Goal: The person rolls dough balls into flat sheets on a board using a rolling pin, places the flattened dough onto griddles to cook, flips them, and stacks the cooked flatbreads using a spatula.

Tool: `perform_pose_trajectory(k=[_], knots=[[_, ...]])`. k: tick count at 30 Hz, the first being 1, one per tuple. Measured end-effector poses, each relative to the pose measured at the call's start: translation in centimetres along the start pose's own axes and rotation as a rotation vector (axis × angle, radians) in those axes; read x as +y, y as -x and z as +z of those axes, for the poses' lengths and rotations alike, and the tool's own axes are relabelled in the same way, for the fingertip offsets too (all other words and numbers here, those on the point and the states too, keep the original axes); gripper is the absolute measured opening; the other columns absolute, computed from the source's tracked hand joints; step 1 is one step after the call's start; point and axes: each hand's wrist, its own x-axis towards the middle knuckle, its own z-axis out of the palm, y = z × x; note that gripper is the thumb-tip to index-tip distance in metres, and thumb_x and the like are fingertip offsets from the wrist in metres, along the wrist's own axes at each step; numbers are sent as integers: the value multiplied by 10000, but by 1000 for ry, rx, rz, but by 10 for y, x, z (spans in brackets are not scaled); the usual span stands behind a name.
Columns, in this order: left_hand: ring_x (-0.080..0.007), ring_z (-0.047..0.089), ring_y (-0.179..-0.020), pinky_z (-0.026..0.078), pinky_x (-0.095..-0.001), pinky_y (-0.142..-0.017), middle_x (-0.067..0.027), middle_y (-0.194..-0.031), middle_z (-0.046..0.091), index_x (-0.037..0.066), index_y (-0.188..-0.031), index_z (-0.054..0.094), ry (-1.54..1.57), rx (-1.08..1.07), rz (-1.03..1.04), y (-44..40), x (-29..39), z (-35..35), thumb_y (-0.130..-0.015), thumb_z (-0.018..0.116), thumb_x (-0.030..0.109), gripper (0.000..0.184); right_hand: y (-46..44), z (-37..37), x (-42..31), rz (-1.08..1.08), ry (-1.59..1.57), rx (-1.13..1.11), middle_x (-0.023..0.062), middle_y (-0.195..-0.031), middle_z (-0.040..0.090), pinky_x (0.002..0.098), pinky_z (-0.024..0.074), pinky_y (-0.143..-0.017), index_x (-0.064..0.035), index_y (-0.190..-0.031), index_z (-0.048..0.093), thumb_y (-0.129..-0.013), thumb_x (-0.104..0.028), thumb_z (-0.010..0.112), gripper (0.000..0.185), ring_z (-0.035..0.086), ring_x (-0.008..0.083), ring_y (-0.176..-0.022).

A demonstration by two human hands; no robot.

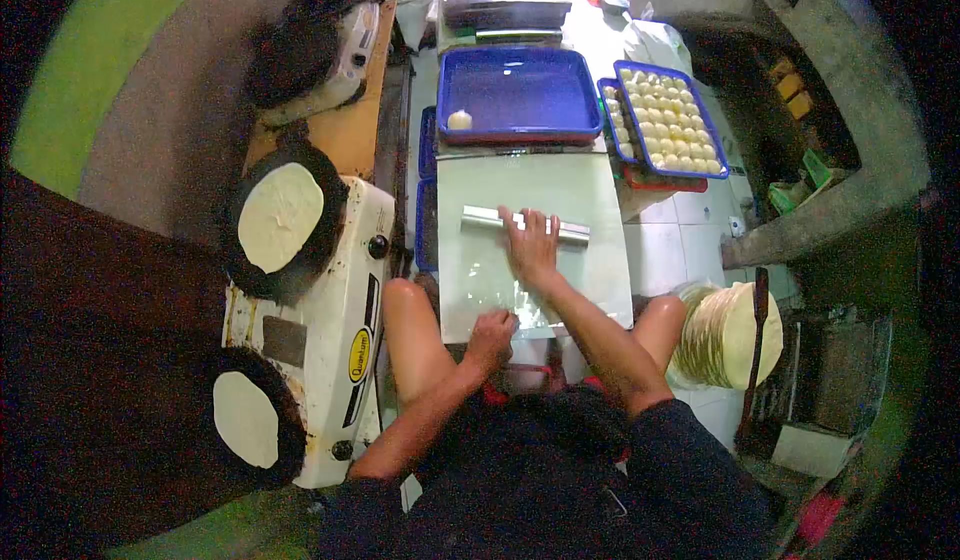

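A shiny metal rolling pin [482,217] lies slightly tilted across the pale, glossy work board [590,185] in front of me. My right hand [532,248] rests over the pin right of its middle, fingers curled across it. At the board's near edge my left hand [490,340] is closed, its fingers bent under; what they hold, if anything, is hidden. Glare and wet-looking patches show on the board between the hands. Behind the board, a blue tray [520,90] has one dough ball [459,121] in its lower left corner.
To the left, a white two-burner stove [345,260] carries black pans with flat dough rounds [281,219] [245,420]. Another blue tray [722,165], full of dough balls, stands at right. Beside my right knee is a stack of flatbreads [725,340] with a dark stick [757,350] against it.
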Motion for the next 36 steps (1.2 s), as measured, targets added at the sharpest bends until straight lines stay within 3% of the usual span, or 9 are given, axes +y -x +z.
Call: perform_pose_trajectory(k=[15, 18, 21, 23, 24, 27, 31, 35, 36], knots=[[-319, 586, -1000, 466, -458, -853, -121, -976, 609, 69, -941, 628, -166, 130, 195, -6, -16, 12, -676, 664, 19, 272, 33, 5, -13, 97, -69, 0, 169, -1300, 544, 637, 201, -1131, -293, -1429, 499, -954, -346, 580, 485, 472, 346, -1273], [-321, 588, -993, 459, -459, -860, -112, -968, 607, 69, -923, 606, -224, 104, 211, -2, -7, -1, -656, 705, 42, 286, -17, 0, 1, 212, -162, 95, 113, -1299, 559, 651, 186, -1127, -201, -1176, 682, -975, -308, 543, 267, 437, 334, -1312], [-322, 588, -998, 458, -462, -863, -115, -966, 607, 72, -934, 596, -239, 93, 172, 0, -7, 2, -639, 727, 52, 323, -12, -12, 7, 218, -188, 22, 239, -1580, 267, 667, 106, -1165, -154, -1205, 681, -888, -280, 648, 343, 197, 432, -1487], [-322, 590, -998, 460, -465, -862, -116, -962, 609, 74, -944, 592, -232, 105, 161, -6, -5, 1, -630, 739, 53, 348, -7, -12, 15, 273, -601, 45, 282, -1624, 91, 668, 112, -1167, -156, -1382, 572, -817, -227, 713, 586, 123, 477, -1497], [-323, 592, -997, 461, -465, -860, -115, -959, 610, 75, -950, 591, -217, 107, 164, -4, -3, -2, -625, 746, 54, 361, -9, -10, 20, 284, -628, -45, 229, -1612, 201, 641, 168, -1169, -187, -1507, 424, -806, -180, 735, 766, 176, 426, -1497], [-329, 601, -979, 471, -472, -838, -114, -958, 615, 78, -975, 593, -253, 80, 173, -2, -9, 5, -626, 761, 82, 387, -4, -46, 12, 192, -356, -420, 163, -1588, 289, 612, 167, -1181, -192, -1523, 381, -846, -192, 710, 753, 224, 368, -1494], [-326, 600, -959, 468, -469, -817, -113, -952, 613, 86, -956, 605, -232, 110, 223, -8, -14, 1, -652, 741, 121, 335, 15, 10, 11, 124, -203, -34, 158, -1576, 310, 614, 110, -1191, -179, -1362, 593, -881, -200, 674, 488, 202, 358, -1500], [-315, 592, -963, 452, -455, -825, -104, -955, 610, 97, -952, 621, -280, 123, 213, -4, -11, 5, -657, 724, 116, 314, 6, -20, 4, 264, -359, -123, 262, -1612, 125, 601, 217, -1178, -192, -1375, 576, -874, -84, 577, 513, 71, 424, -1517], [-311, 584, -975, 442, -449, -841, -100, -965, 607, 96, -983, 625, -233, 85, 185, -3, -8, 1, -666, 708, 92, 328, 4, -10, 4, 186, -160, -50, 287, -1565, 231, 567, 355, -1110, -184, -1427, 516, -836, -59, 597, 609, 263, 437, -1457]])
